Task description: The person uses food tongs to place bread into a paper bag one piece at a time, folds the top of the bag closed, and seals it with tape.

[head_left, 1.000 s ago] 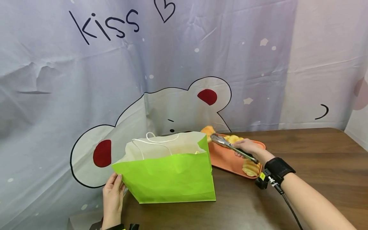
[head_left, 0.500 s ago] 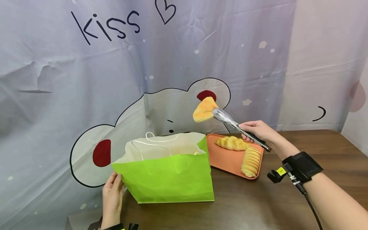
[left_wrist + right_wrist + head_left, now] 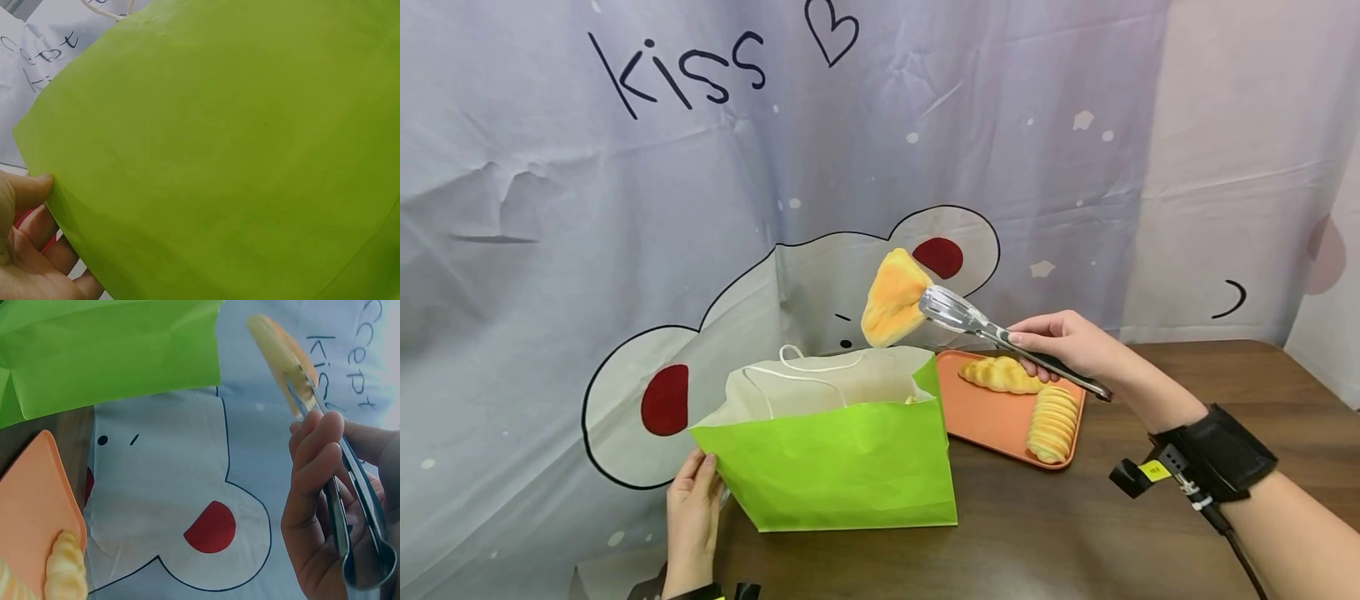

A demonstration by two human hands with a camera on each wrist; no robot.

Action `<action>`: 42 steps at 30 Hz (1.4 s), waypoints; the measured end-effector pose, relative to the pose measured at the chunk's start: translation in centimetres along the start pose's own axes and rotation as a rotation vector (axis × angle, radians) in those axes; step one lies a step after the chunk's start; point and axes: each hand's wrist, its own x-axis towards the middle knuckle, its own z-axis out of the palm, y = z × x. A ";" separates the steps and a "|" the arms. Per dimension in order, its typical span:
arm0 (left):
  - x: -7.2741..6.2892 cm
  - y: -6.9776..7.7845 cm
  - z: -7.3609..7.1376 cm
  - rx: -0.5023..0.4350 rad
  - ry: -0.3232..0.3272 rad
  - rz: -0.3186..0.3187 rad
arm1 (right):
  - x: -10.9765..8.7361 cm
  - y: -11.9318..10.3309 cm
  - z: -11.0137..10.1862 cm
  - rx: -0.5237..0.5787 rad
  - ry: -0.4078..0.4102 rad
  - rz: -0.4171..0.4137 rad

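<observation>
My right hand [image 3: 1060,342] grips metal tongs [image 3: 955,310], their tips squeezed on a golden, roughly triangular bread [image 3: 895,298]. In the head view the bread is up above the back rim of a lime-green paper bag [image 3: 850,467]. My left hand [image 3: 695,504] pinches the bag's left side edge, thumb on the front, as the left wrist view also shows on the bag [image 3: 219,150]. The bag stands with its mouth open; its white lining and cord handle show. A bit of something yellow peeks out inside its right corner. The right wrist view shows the tongs [image 3: 350,487] lying along the fingers.
An orange tray [image 3: 985,417] sits right of the bag on the brown wooden table [image 3: 1187,417]. Two breads are on it: a long knobbly loaf [image 3: 1000,374] and a ridged roll [image 3: 1051,425]. A printed cloth [image 3: 1037,167] hangs behind.
The right hand has raised the triangular bread with the tongs from beside the tray's back left corner and carried it left over the bag. The left hand stays at the bag's edge.
</observation>
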 end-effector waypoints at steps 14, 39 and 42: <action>0.0 -0.1 0.1 0.000 0.012 -0.001 | -0.7 -0.7 0.7 -0.126 -0.044 -0.027; 0.2 -0.2 0.1 0.001 0.003 0.013 | -0.9 1.4 -0.2 -0.239 0.066 0.015; 0.2 -0.2 0.2 0.010 0.002 0.008 | -0.8 3.0 -1.3 -0.235 0.065 0.085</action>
